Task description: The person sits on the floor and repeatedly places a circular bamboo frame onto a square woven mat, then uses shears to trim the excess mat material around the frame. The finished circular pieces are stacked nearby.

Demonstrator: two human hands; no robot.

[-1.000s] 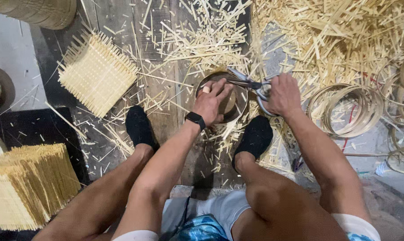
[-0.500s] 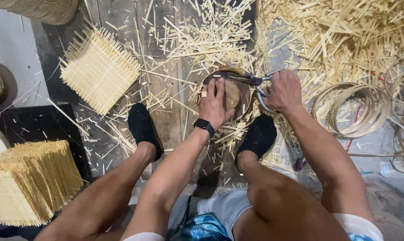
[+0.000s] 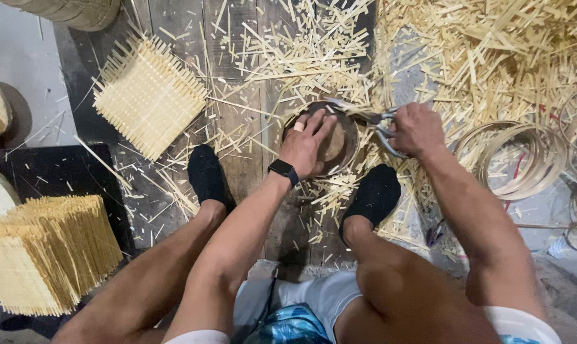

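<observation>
A round bamboo-rimmed piece [image 3: 343,150] lies on the wooden floor between my two black-socked feet. My left hand [image 3: 307,143], with a ring and a black wristband, presses flat on top of it. My right hand [image 3: 418,127] grips the handles of metal shears [image 3: 371,119], whose blades reach to the far rim of the round piece. Cut bamboo slivers [image 3: 314,57] lie scattered all around it.
A square woven bamboo mat [image 3: 149,95] lies at the upper left. A stack of such mats [image 3: 46,255] stands at the lower left on a black board. Several bamboo hoops [image 3: 524,159] lie at the right, beside a big heap of offcuts [image 3: 492,57].
My left hand has shifted slightly on the round piece, turning it a little. The right hand with the shears has stayed at the rim. The view has drifted downward.
</observation>
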